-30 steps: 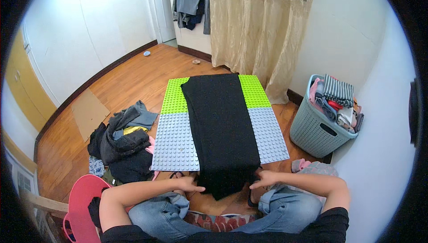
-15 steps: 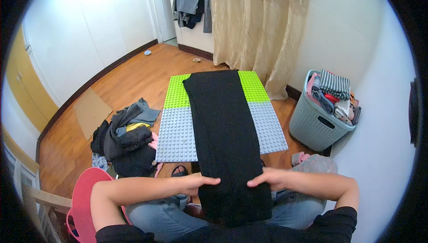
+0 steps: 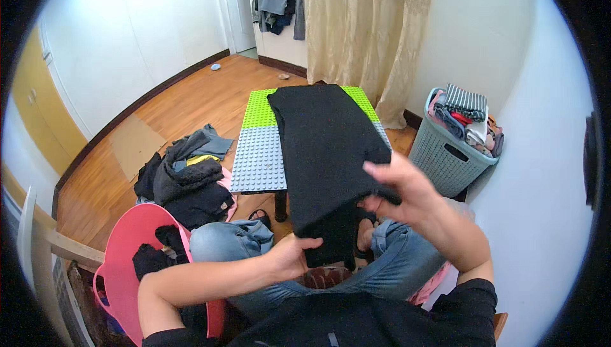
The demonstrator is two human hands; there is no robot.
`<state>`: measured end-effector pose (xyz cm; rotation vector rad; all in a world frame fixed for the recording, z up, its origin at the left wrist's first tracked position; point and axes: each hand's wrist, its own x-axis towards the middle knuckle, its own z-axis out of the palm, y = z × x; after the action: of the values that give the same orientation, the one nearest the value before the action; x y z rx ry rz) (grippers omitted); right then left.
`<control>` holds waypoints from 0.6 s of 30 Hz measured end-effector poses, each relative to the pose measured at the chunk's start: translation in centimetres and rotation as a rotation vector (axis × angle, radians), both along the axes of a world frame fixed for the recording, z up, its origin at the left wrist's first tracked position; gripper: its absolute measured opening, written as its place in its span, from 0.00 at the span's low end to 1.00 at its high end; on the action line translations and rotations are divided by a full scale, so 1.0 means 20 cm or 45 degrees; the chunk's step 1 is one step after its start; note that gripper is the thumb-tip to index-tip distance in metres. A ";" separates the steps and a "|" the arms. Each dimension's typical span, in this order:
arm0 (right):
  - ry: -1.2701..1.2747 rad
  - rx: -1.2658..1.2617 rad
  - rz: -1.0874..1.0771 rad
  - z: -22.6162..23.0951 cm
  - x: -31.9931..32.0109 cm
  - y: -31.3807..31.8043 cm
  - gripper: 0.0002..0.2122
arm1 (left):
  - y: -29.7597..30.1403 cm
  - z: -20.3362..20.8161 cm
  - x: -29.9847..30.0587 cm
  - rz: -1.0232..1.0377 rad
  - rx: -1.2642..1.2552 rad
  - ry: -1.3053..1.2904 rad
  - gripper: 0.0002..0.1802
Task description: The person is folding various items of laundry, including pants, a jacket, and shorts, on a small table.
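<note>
A long black garment (image 3: 331, 149), its exact kind not clear, lies lengthwise over the small table (image 3: 258, 159) with a green and grey studded top. Its near end hangs past the table's front edge above my lap. My left hand (image 3: 294, 256) grips the left corner of that hanging end, thumb on top. At the garment's right edge is my right hand (image 3: 407, 188), thumb and fingers spread apart and slightly blurred; it seems to touch the cloth without gripping it.
On the floor to the left lies a heap of dark clothes (image 3: 191, 181). A pink tub (image 3: 121, 245) with black cloth in it stands close by my left arm. A grey-blue laundry basket (image 3: 439, 156) of clothes stands to the right, by the wall and the curtain (image 3: 363, 35).
My right hand has let go of the near end and moved forward and up along the right edge. My left hand still holds its corner. The garment's near part has shifted and bent.
</note>
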<state>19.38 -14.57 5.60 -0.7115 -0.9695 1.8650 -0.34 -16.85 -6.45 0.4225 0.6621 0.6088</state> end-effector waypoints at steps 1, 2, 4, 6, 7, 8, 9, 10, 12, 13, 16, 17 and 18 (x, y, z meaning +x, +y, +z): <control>-0.033 -0.042 -0.008 -0.04 -0.03 -0.05 0.16 | -0.03 0.01 0.00 -0.003 0.023 -0.086 0.23; -0.188 -0.107 0.041 -0.09 -0.03 -0.09 0.24 | -0.04 0.00 0.00 -0.068 0.127 -0.218 0.23; -0.369 -0.269 0.046 -0.36 0.00 -0.11 0.22 | -0.03 -0.05 -0.02 -0.119 0.010 -0.335 0.22; -0.520 -0.470 -0.026 -0.57 0.02 -0.16 0.15 | -0.03 -0.07 -0.03 -0.128 -0.052 -0.233 0.22; -0.482 -0.569 -0.065 -0.67 0.04 -0.20 0.13 | -0.03 -0.09 -0.01 -0.154 -0.046 -0.242 0.22; -0.477 -0.569 -0.050 -0.76 0.06 -0.22 0.12 | -0.04 -0.13 -0.01 -0.145 -0.081 -0.214 0.22; -0.340 -0.730 0.022 -0.76 0.05 -0.25 0.13 | -0.05 -0.15 -0.02 -0.129 -0.116 -0.186 0.22; -0.250 -0.853 0.020 -0.75 0.04 -0.26 0.13 | -0.07 -0.16 -0.02 -0.124 -0.096 -0.174 0.21; -0.158 -0.971 0.014 -0.75 0.02 -0.28 0.14 | -0.09 -0.15 -0.01 -0.114 -0.075 -0.128 0.21; -0.080 -0.945 -0.002 -0.79 0.02 -0.28 0.14 | -0.10 -0.15 -0.01 -0.105 -0.060 -0.084 0.20; -0.149 -0.718 -0.096 -0.81 0.02 -0.29 0.15 | -0.09 -0.19 -0.02 -0.085 0.081 -0.038 0.21; -0.292 -0.517 -0.175 -0.81 0.03 -0.30 0.16 | -0.09 -0.18 -0.04 -0.083 0.083 -0.037 0.21; -0.567 -0.258 -0.220 -0.80 0.03 -0.30 0.18 | -0.08 -0.17 -0.07 -0.020 -0.026 -0.090 0.22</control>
<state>19.88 -20.48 -10.49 -1.3306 -0.9609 1.6993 -1.81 -18.50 -9.80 0.3852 0.5969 0.5989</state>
